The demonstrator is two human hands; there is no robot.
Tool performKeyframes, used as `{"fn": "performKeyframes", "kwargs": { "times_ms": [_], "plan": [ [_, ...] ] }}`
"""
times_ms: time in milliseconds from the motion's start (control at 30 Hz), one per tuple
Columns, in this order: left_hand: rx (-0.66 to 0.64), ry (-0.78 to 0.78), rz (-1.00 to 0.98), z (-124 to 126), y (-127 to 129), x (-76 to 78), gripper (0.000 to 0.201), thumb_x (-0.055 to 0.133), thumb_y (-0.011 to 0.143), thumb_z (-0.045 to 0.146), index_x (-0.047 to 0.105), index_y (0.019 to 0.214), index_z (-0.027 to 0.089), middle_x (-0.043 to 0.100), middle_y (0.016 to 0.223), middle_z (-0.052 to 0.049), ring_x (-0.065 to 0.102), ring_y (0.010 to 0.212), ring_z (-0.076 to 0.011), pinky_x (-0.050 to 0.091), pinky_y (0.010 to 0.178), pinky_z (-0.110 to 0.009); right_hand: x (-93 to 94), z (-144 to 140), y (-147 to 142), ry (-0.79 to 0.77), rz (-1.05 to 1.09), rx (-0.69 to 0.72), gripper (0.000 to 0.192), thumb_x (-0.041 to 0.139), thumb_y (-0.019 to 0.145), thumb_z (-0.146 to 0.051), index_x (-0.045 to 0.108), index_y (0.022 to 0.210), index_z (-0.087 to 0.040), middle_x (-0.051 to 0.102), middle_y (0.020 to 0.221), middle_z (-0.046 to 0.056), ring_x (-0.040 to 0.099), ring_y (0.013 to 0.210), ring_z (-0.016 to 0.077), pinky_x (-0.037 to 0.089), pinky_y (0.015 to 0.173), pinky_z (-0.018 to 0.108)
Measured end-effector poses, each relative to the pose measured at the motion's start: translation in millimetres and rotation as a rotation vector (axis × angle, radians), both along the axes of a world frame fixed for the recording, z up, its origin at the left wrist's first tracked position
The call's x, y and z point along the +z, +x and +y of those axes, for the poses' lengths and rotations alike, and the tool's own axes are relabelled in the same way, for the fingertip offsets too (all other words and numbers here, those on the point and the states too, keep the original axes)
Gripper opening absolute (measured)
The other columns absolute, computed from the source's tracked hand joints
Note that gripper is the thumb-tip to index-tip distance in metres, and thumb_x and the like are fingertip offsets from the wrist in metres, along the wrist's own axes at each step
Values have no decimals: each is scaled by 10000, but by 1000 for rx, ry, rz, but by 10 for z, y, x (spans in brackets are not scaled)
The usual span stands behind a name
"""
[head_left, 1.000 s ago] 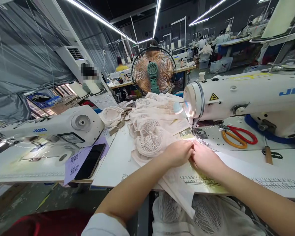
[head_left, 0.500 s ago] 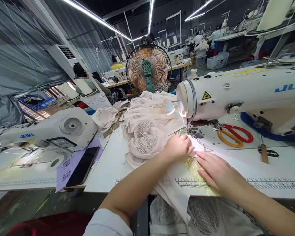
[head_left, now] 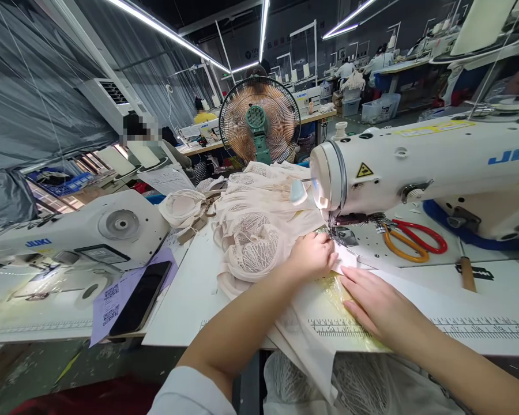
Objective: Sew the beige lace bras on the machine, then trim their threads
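Note:
Beside the needle of a white sewing machine [head_left: 372, 167], my left hand [head_left: 313, 256] is closed on cream fabric [head_left: 305, 346] that runs down over the table edge. What its fingertips grip is partly hidden. My right hand [head_left: 380, 300] lies flat with fingers stretched out, its fingertips at the edge of a small white piece [head_left: 346, 260] in front of the needle. Under the hands is a patch of shiny yellowish film or tape [head_left: 335, 294]. A heap of cream lace garments [head_left: 255, 248] with cup-like shapes lies left of the needle.
Orange-and-red-handled scissors [head_left: 404, 242] lie under the machine arm. A wooden-handled tool [head_left: 467, 275] and a black blade [head_left: 484, 272] are at the right. Leftward are a phone [head_left: 142, 297] and a second sewing machine [head_left: 112, 225]. A large fan [head_left: 259, 118] stands behind.
The view has shifted slightly. Both hands stay by the needle in nearly the same pose, with the right fingertips a touch further left. No hold has visibly changed.

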State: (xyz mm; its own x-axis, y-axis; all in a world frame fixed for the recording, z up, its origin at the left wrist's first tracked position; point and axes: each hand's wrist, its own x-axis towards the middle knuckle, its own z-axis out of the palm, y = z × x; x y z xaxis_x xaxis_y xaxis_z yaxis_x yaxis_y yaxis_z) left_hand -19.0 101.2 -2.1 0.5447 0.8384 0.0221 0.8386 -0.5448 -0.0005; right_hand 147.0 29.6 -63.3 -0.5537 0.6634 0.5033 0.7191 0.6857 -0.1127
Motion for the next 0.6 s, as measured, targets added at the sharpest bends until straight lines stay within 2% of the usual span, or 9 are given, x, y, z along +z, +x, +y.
{"fn": "performKeyframes", "kwargs": {
  "times_ms": [233, 367, 500, 600],
  "plan": [
    [-28, 8, -16, 37, -38, -34, 337, 413, 892, 362, 567, 1120, 168, 566, 1192, -87, 515, 1053, -248, 453, 876, -389, 1, -23, -9, 22, -29, -2, 353, 362, 880, -259, 604, 1085, -106, 627, 1173, 179, 575, 1106, 289, 489, 917, 458],
    [-66, -3, -38, 87, -72, 22, 303, 437, 876, 329, 600, 1055, 146, 595, 1146, -98, 532, 1034, -255, 467, 849, -382, 5, 15, -43, 24, -22, 16, 357, 366, 873, -245, 586, 1099, -77, 625, 1171, 200, 577, 1106, 298, 507, 894, 452],
    [-130, 96, -66, -16, -78, 49, 234, 404, 845, 183, 632, 848, 131, 628, 1004, -127, 558, 954, -260, 467, 807, -395, 93, 90, -131, -96, 57, 23, 324, 404, 847, -213, 566, 1106, -106, 606, 1190, 196, 546, 1140, 293, 471, 937, 461],
    [-139, 67, -131, -188, -67, -5, 233, 414, 786, 115, 614, 903, 136, 629, 1003, -120, 574, 855, -228, 482, 722, -351, 199, 128, -202, -207, 120, 58, 331, 428, 812, -186, 548, 1113, -119, 621, 1136, 174, 556, 1104, 281, 474, 926, 438]
  ]
}}
